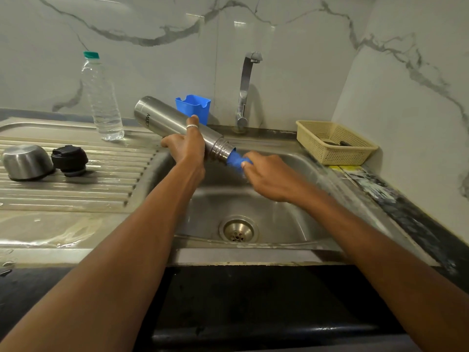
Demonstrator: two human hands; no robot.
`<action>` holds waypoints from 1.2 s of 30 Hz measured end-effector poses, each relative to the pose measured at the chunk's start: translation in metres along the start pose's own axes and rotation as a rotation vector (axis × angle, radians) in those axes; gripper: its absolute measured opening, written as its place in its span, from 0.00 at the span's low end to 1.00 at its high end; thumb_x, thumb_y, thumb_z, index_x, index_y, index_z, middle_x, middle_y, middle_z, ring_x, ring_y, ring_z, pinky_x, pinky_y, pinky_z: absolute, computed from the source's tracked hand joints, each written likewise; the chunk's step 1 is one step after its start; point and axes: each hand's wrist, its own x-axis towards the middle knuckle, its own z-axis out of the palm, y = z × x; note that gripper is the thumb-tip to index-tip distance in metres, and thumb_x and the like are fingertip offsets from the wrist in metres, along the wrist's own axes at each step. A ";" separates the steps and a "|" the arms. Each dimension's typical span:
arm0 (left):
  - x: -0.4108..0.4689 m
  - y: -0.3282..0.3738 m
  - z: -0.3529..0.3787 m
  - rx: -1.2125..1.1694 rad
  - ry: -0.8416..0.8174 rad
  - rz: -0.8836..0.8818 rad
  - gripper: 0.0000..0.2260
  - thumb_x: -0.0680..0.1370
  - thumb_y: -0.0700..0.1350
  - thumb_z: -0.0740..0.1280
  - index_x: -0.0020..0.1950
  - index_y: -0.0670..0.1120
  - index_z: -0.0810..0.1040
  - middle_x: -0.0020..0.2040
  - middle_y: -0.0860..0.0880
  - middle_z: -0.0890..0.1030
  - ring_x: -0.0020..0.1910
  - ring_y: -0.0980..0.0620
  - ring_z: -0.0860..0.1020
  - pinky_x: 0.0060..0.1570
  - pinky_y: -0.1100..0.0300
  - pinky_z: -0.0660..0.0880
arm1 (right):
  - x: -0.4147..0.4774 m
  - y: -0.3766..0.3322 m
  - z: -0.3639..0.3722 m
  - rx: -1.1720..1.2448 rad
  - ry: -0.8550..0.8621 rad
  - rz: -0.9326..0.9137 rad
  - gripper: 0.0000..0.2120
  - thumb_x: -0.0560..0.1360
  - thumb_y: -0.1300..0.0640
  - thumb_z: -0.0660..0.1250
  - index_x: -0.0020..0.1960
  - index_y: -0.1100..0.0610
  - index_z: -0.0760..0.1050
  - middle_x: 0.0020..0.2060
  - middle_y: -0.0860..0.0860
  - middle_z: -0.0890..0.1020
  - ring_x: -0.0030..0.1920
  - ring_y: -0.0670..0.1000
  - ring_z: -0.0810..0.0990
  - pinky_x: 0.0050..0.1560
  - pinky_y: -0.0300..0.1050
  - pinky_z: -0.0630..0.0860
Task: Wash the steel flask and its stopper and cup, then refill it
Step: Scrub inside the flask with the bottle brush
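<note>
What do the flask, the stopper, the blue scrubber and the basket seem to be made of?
Flask: stainless steel, brushed finish; grey satin sheen with soft highlights. Stopper: probably black plastic, dull, with moulded ridges. Scrubber: blue, perhaps synthetic mesh or cloth; too blurred to tell. Basket: likely cream plastic, moulded in a fine lattice of holes.

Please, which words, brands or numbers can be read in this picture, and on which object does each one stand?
"MILTO": black letters running sideways on the steel flask that the left hand holds; the end of the word is unclear.
Nothing readable on the plastic bottle, the black stopper or the blue scrubber in the right hand.
</note>
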 end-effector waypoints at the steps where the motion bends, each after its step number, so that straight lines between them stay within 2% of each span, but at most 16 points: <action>1: 0.002 0.001 -0.002 0.005 0.016 0.000 0.26 0.79 0.51 0.70 0.66 0.42 0.60 0.53 0.46 0.78 0.44 0.53 0.82 0.36 0.62 0.81 | -0.002 0.003 -0.008 0.157 -0.062 0.080 0.14 0.84 0.51 0.56 0.57 0.60 0.74 0.41 0.54 0.79 0.38 0.55 0.79 0.34 0.45 0.71; 3: 0.011 0.007 -0.008 -0.021 0.057 -0.002 0.27 0.79 0.52 0.70 0.67 0.41 0.60 0.57 0.45 0.79 0.47 0.51 0.83 0.46 0.56 0.84 | -0.010 0.015 -0.020 0.436 -0.164 0.194 0.15 0.85 0.52 0.56 0.52 0.63 0.73 0.38 0.55 0.79 0.32 0.51 0.77 0.28 0.42 0.68; 5: 0.021 0.012 -0.016 -0.071 0.108 -0.021 0.26 0.79 0.52 0.70 0.66 0.41 0.60 0.58 0.44 0.78 0.50 0.49 0.83 0.53 0.51 0.83 | -0.021 0.032 -0.030 0.498 -0.227 0.238 0.13 0.85 0.52 0.57 0.48 0.60 0.72 0.37 0.55 0.78 0.31 0.50 0.76 0.27 0.42 0.68; 9: 0.024 0.010 -0.019 -0.087 0.130 -0.051 0.25 0.80 0.53 0.70 0.65 0.41 0.62 0.55 0.44 0.78 0.48 0.49 0.84 0.53 0.48 0.83 | -0.018 0.050 -0.026 0.188 -0.168 0.212 0.13 0.85 0.49 0.57 0.52 0.53 0.76 0.38 0.54 0.82 0.33 0.49 0.81 0.32 0.46 0.75; 12: 0.018 0.006 -0.011 -0.038 0.039 -0.049 0.27 0.78 0.54 0.71 0.66 0.40 0.65 0.59 0.43 0.81 0.50 0.48 0.85 0.52 0.48 0.84 | -0.011 0.048 -0.018 0.050 -0.094 0.150 0.12 0.83 0.45 0.57 0.56 0.49 0.77 0.40 0.52 0.84 0.36 0.50 0.85 0.37 0.51 0.81; 14: 0.017 0.006 -0.010 -0.034 -0.018 -0.055 0.24 0.77 0.52 0.72 0.66 0.41 0.68 0.54 0.45 0.83 0.47 0.49 0.85 0.49 0.50 0.84 | -0.009 0.047 -0.017 -0.039 -0.058 0.132 0.15 0.82 0.44 0.58 0.61 0.50 0.76 0.40 0.51 0.84 0.37 0.50 0.84 0.41 0.50 0.81; 16: 0.016 0.006 -0.011 -0.010 -0.054 -0.066 0.24 0.76 0.51 0.73 0.66 0.42 0.69 0.51 0.46 0.84 0.45 0.49 0.85 0.46 0.50 0.85 | -0.006 0.047 -0.016 -0.101 -0.043 0.144 0.20 0.82 0.42 0.59 0.67 0.53 0.75 0.46 0.53 0.83 0.43 0.52 0.82 0.44 0.48 0.78; 18: 0.016 0.004 -0.012 0.022 -0.114 -0.092 0.27 0.73 0.51 0.75 0.67 0.42 0.70 0.54 0.44 0.85 0.46 0.48 0.86 0.41 0.51 0.84 | -0.005 0.049 -0.015 -0.143 -0.039 0.166 0.24 0.81 0.40 0.60 0.70 0.54 0.73 0.55 0.55 0.82 0.51 0.54 0.80 0.48 0.49 0.75; 22: 0.011 0.003 -0.013 0.038 -0.219 -0.151 0.33 0.67 0.54 0.78 0.68 0.45 0.71 0.55 0.44 0.85 0.46 0.47 0.87 0.38 0.52 0.83 | -0.006 0.051 -0.016 -0.174 -0.101 0.170 0.33 0.77 0.36 0.67 0.74 0.54 0.68 0.65 0.55 0.79 0.61 0.55 0.78 0.58 0.51 0.76; 25: 0.009 0.002 -0.012 0.042 -0.241 -0.144 0.29 0.70 0.54 0.77 0.66 0.45 0.74 0.55 0.45 0.85 0.49 0.47 0.86 0.37 0.53 0.82 | -0.008 0.050 -0.019 -0.133 -0.121 0.179 0.39 0.73 0.38 0.74 0.77 0.55 0.65 0.70 0.55 0.75 0.66 0.56 0.76 0.63 0.51 0.75; 27: 0.009 0.001 -0.011 0.010 -0.247 -0.146 0.28 0.72 0.57 0.76 0.67 0.45 0.75 0.56 0.45 0.85 0.50 0.47 0.86 0.39 0.53 0.82 | -0.006 0.049 -0.022 -0.123 -0.035 0.214 0.37 0.73 0.40 0.75 0.75 0.56 0.67 0.68 0.56 0.77 0.64 0.56 0.77 0.59 0.49 0.75; 29: 0.009 0.001 -0.011 -0.051 -0.242 -0.149 0.36 0.66 0.61 0.76 0.68 0.46 0.74 0.57 0.45 0.85 0.52 0.47 0.86 0.48 0.49 0.83 | -0.003 0.048 -0.023 -0.116 0.089 0.254 0.30 0.74 0.39 0.72 0.68 0.56 0.72 0.60 0.56 0.80 0.57 0.56 0.80 0.50 0.46 0.73; 31: 0.013 -0.001 -0.012 -0.067 -0.218 -0.145 0.44 0.59 0.66 0.76 0.70 0.48 0.73 0.58 0.48 0.85 0.54 0.48 0.85 0.59 0.48 0.80 | 0.000 0.044 -0.023 -0.092 0.162 0.284 0.27 0.76 0.39 0.70 0.64 0.57 0.74 0.57 0.55 0.81 0.55 0.57 0.80 0.47 0.46 0.70; 32: 0.015 -0.002 -0.012 -0.069 -0.210 -0.142 0.45 0.58 0.66 0.76 0.71 0.48 0.73 0.58 0.49 0.85 0.54 0.50 0.85 0.60 0.50 0.79 | 0.001 0.041 -0.023 -0.085 0.176 0.293 0.26 0.76 0.39 0.69 0.64 0.57 0.74 0.57 0.55 0.81 0.55 0.58 0.80 0.46 0.46 0.69; 33: 0.014 0.000 -0.013 -0.069 -0.214 -0.146 0.43 0.61 0.66 0.75 0.72 0.48 0.72 0.58 0.49 0.85 0.54 0.50 0.85 0.58 0.52 0.80 | 0.001 0.039 -0.022 -0.086 0.181 0.301 0.25 0.77 0.39 0.68 0.64 0.57 0.74 0.57 0.56 0.81 0.55 0.58 0.80 0.46 0.46 0.68; 36: 0.012 0.002 -0.015 -0.049 -0.244 -0.163 0.31 0.72 0.60 0.73 0.71 0.47 0.73 0.57 0.48 0.86 0.51 0.50 0.86 0.42 0.56 0.82 | -0.001 0.035 -0.023 -0.092 0.225 0.305 0.24 0.78 0.40 0.67 0.65 0.58 0.73 0.57 0.57 0.81 0.56 0.60 0.80 0.46 0.47 0.69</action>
